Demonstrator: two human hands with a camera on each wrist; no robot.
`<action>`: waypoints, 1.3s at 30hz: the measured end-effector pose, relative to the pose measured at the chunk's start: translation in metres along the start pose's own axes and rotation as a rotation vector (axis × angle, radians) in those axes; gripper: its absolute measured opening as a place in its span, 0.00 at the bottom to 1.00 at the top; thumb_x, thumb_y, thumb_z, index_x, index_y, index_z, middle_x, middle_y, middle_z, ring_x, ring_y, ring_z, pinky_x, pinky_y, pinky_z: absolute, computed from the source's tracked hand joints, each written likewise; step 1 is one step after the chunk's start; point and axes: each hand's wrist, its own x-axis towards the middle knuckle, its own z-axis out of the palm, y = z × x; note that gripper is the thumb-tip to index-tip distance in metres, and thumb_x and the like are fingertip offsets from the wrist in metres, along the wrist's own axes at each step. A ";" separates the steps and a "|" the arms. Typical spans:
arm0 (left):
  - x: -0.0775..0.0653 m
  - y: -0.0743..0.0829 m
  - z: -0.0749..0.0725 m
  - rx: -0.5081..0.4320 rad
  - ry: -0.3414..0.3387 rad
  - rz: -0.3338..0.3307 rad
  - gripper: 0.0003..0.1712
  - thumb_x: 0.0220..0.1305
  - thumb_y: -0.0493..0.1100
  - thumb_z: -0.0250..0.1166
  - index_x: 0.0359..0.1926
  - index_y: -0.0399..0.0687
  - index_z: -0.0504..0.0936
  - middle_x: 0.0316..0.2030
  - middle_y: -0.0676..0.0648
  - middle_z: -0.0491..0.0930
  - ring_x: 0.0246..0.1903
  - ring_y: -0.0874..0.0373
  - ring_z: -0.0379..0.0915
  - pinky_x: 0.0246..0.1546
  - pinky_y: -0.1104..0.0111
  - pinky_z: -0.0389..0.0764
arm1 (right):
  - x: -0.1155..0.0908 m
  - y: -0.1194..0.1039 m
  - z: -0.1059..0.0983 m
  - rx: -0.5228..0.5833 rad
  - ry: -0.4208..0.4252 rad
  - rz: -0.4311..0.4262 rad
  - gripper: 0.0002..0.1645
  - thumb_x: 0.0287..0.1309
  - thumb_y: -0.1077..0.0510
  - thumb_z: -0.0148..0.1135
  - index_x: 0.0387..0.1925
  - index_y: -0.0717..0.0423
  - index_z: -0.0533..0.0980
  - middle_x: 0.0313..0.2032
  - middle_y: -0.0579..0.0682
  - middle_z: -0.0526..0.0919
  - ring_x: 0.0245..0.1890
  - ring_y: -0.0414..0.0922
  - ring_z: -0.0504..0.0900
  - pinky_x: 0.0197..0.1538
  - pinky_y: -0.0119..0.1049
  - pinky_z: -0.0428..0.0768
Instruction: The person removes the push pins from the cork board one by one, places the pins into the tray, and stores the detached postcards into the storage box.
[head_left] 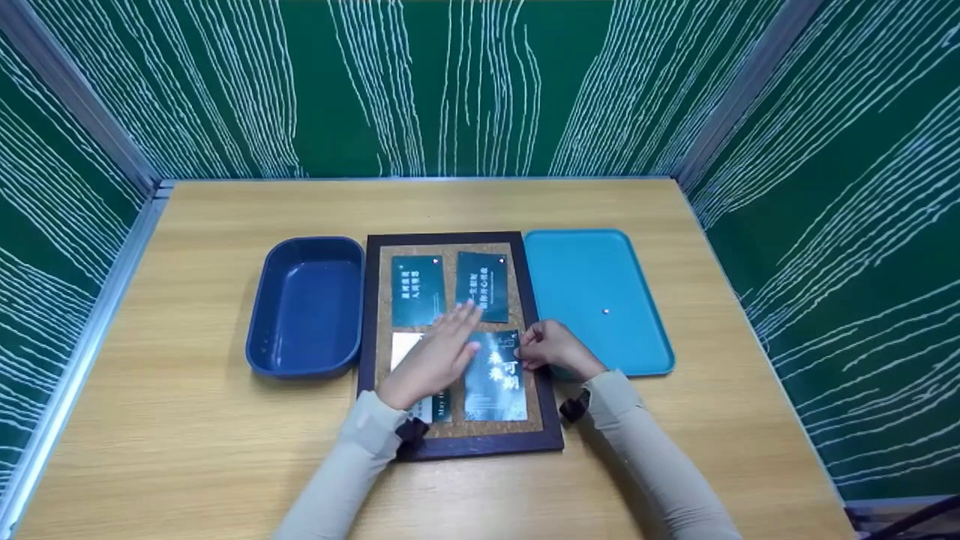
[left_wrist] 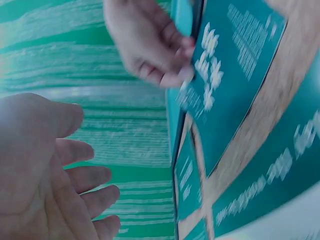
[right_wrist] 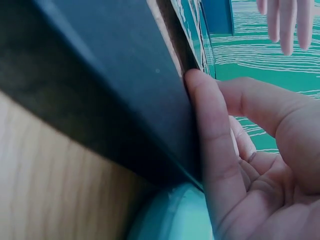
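At the left of the wooden table (head_left: 172, 427) sits a deep blue tub (head_left: 306, 315), its right side close against the dark frame of a cork board (head_left: 480, 445). On the cork, the left column holds a green card with white characters (head_left: 418, 296) at the top and, below it, a partly white card (head_left: 405, 343) that is half covered from view. Over that lower card is the left hand (head_left: 431, 360), its fingers straight and holding nothing; the left wrist view shows its palm open and apart from the board. Next comes the right column: an upper green card (head_left: 484, 289), slightly tilted, with a small pale dot near its top right corner, and beneath it the lower right green card (head_left: 495, 386), lying on the cork within the frame. At the right edge of this lower card, near its upper corner, the right hand (head_left: 555, 349) pinches it between thumb and index finger, the fingertips nearly together. Farthest right, a shallow turquoise tray (head_left: 592, 270) lies just beside the frame, carrying a tiny bright object (head_left: 606, 311), too small to identify.
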 end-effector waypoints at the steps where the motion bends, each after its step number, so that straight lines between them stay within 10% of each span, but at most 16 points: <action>1: -0.001 -0.002 -0.004 -0.010 0.009 -0.006 0.35 0.76 0.56 0.38 0.76 0.49 0.43 0.76 0.46 0.41 0.75 0.52 0.38 0.74 0.54 0.44 | 0.000 0.000 0.000 -0.003 0.005 0.004 0.07 0.54 0.63 0.65 0.33 0.63 0.77 0.25 0.52 0.84 0.21 0.39 0.83 0.29 0.32 0.85; 39: -0.075 -0.106 -0.096 -0.505 0.443 -0.286 0.32 0.76 0.50 0.42 0.76 0.52 0.48 0.75 0.46 0.50 0.74 0.48 0.45 0.74 0.52 0.48 | 0.000 0.004 0.000 0.032 0.012 0.001 0.06 0.54 0.64 0.64 0.33 0.63 0.75 0.29 0.54 0.84 0.21 0.39 0.82 0.28 0.33 0.84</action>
